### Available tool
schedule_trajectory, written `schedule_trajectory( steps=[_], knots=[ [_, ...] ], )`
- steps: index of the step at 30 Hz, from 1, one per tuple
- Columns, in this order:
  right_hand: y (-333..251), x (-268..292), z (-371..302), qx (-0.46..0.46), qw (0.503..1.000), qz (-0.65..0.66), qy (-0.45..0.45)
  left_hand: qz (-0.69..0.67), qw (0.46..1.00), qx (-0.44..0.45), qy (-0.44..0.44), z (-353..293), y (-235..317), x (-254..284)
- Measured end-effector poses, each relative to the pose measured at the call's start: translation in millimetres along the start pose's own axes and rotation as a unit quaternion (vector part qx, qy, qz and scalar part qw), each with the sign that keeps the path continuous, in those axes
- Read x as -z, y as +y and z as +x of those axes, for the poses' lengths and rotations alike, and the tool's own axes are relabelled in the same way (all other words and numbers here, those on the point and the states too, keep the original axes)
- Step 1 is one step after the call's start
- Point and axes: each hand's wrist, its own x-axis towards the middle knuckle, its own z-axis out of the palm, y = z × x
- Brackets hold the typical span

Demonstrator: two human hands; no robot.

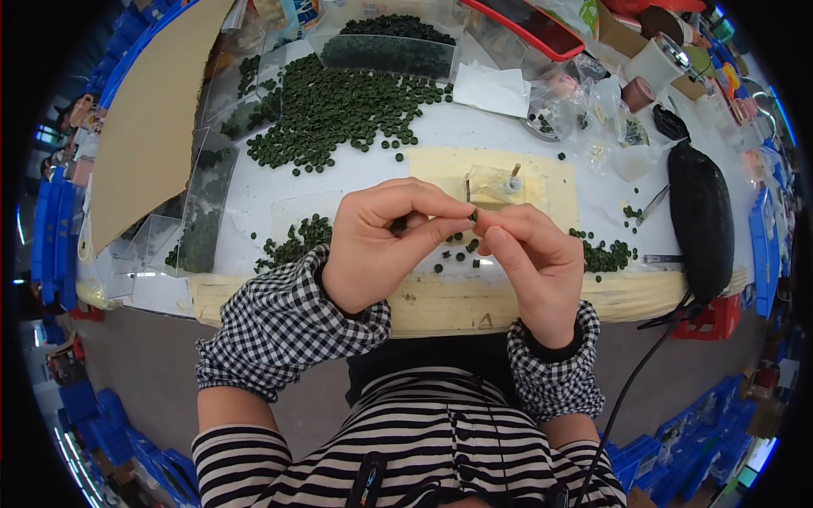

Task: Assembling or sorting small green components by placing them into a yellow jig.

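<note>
My left hand and my right hand meet fingertip to fingertip over the near part of the white table. Both pinch one small dark green disc between thumbs and forefingers. Another dark piece shows inside my left fingers. Small heaps of the same green discs lie to the left and right of my hands, with a few loose ones under them. Just beyond my hands a small clear fixture with a pin stands on a pale yellow mat.
A big spread of green discs covers the far table. Clear plastic trays stand at left, one full tray at back. A brown cardboard sheet leans left. A black pouch, tweezers, bags and tape rolls crowd the right.
</note>
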Motion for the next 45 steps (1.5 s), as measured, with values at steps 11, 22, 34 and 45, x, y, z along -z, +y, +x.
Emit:
schedule_trajectory(
  steps=[11, 22, 34, 45],
  knots=[
    [1, 3, -1, 0.119, 0.984, -0.127, -0.033, -0.140, 0.988, 0.062, -0.030, 3, 0, 1],
    [1, 3, 0, 0.141, 0.979, -0.144, -0.015, -0.120, 0.990, 0.070, 0.023, 1, 1, -6],
    [1, 6, -1, 0.093, 0.990, -0.090, -0.051, -0.069, 0.998, -0.013, -0.008, -2, -1, -3],
    [-1, 5, -2, 0.109, 0.986, -0.118, -0.033, -0.075, 0.996, 0.041, -0.010, 0, 3, -3]
  ],
)
